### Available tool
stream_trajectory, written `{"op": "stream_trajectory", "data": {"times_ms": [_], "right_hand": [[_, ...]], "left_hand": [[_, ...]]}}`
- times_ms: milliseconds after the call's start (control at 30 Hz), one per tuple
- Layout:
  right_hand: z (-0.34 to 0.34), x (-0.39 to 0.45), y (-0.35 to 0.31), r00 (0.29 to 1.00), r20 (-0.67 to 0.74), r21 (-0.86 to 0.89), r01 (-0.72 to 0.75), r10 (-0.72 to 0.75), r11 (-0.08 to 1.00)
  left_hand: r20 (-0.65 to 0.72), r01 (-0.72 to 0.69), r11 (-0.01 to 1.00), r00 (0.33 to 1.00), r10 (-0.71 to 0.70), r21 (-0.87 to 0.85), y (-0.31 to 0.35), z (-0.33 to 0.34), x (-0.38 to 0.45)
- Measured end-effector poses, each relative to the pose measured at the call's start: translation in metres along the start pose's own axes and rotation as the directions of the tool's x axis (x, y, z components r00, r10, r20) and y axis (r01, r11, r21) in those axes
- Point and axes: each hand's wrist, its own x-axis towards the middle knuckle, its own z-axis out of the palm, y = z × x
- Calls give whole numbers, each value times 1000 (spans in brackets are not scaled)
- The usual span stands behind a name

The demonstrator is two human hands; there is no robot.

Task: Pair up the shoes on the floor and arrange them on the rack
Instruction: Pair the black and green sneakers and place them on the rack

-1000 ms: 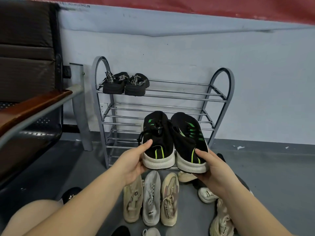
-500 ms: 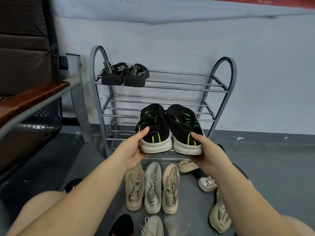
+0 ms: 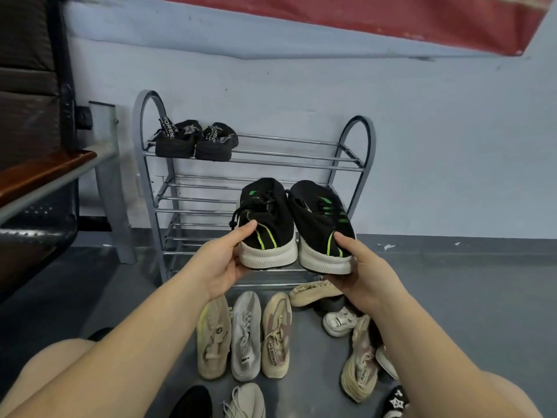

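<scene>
I hold a pair of black sneakers with green stripes and white soles side by side in front of the metal shoe rack (image 3: 355,140). My left hand (image 3: 223,260) grips the heel of the left sneaker (image 3: 268,218). My right hand (image 3: 358,267) grips the heel of the right sneaker (image 3: 319,221). Both toes point toward the rack's middle shelves. A pair of black sandals (image 3: 196,140) sits at the left end of the top shelf. Several beige, grey and white shoes (image 3: 245,336) lie on the floor below my arms.
A dark padded bench (image 3: 39,176) with a wooden armrest and metal frame stands left of the rack. A pale wall runs behind the rack. Grey floor stretches to the right. A black shoe (image 3: 193,402) lies near my left knee at the bottom edge.
The two black sneakers have been carried forward toward the rack in both hands, staying side by side. The view has tilted slightly.
</scene>
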Motion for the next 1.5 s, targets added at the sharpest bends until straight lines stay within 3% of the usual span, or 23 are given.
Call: {"op": "stream_trajectory", "data": {"times_ms": [567,733,933,1133,1333,1500], "right_hand": [[8,34,-59,998,17,26,53,-54,998],[13,67,-79,999,-38,63,21,-18,998],[10,117,-106,999,9,-45,49,-48,998],[11,180,-135,999,0,2,50,-50,999],[1,238,-148,999,34,-114,45,-41,993],[-5,274,-145,998,49,-273,54,-43,961]], "left_hand": [[28,-52,993,998,50,109,52,34,37],[0,-14,999,1000,14,45,67,47,70],[-2,8,1000,1000,-8,19,93,63,122],[22,2,999,1000,-3,44,115,83,181],[-16,-2,996,1000,3,88,117,89,234],[-99,-29,971,994,53,236,115,84,256]]}}
